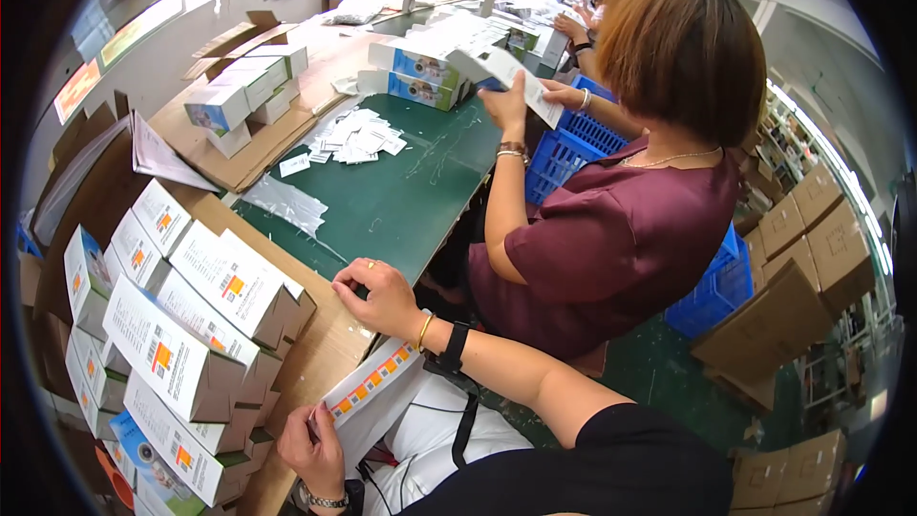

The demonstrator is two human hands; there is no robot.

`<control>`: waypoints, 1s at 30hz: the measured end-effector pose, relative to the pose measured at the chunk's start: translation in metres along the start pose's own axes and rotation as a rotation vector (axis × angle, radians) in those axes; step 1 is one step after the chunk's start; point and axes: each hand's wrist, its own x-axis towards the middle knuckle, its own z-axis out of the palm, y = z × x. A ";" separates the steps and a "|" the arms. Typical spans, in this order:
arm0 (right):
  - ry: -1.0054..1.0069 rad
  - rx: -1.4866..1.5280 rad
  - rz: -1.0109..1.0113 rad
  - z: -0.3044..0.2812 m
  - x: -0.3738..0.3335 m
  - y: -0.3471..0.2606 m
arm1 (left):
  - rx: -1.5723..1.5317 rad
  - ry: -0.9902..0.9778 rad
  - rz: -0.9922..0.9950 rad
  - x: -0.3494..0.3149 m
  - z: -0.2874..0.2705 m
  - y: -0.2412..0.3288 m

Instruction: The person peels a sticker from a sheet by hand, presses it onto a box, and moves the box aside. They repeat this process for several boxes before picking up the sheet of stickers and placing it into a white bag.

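Observation:
A strip of orange-and-white labels (374, 380) on pale backing hangs over my lap, running slantwise from my left hand up beneath my right wrist. My left hand (313, 451) is closed on the lower end of this strip, thumb and fingers pinched at its edge. Above the near table edge, my right hand (378, 294) has curled fingers; anything between their tips is too small to make out. To the left of both hands, white boxes (172, 349) lie stacked in rows, many with an orange label on the upturned face.
A co-worker (611, 239) in a maroon top stands at the right, holding a white box (506, 81). Small white slips (358, 137) lie heaped on the green table (382, 215), near printed boxes (420, 76). Blue crates (712, 291) and brown cartons (793, 325) stand farther right.

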 end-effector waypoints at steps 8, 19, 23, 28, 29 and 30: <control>0.035 -0.002 -0.004 -0.001 0.005 0.001 | -0.025 -0.006 0.023 0.009 -0.002 0.006; 0.012 -0.009 -0.007 0.007 -0.004 0.003 | -0.074 -0.008 -0.021 -0.010 -0.008 -0.002; 0.033 -0.040 -0.035 -0.007 0.001 0.017 | -0.167 -0.007 -0.018 0.002 -0.002 0.000; -0.024 0.060 0.031 0.000 0.004 0.008 | -0.229 -0.019 -0.209 0.002 -0.017 -0.005; -0.030 0.081 0.067 0.002 0.003 0.008 | -0.261 0.003 -0.208 -0.001 -0.017 -0.007; -0.040 0.091 0.072 0.004 0.003 0.010 | -0.295 0.026 -0.203 -0.002 -0.017 -0.009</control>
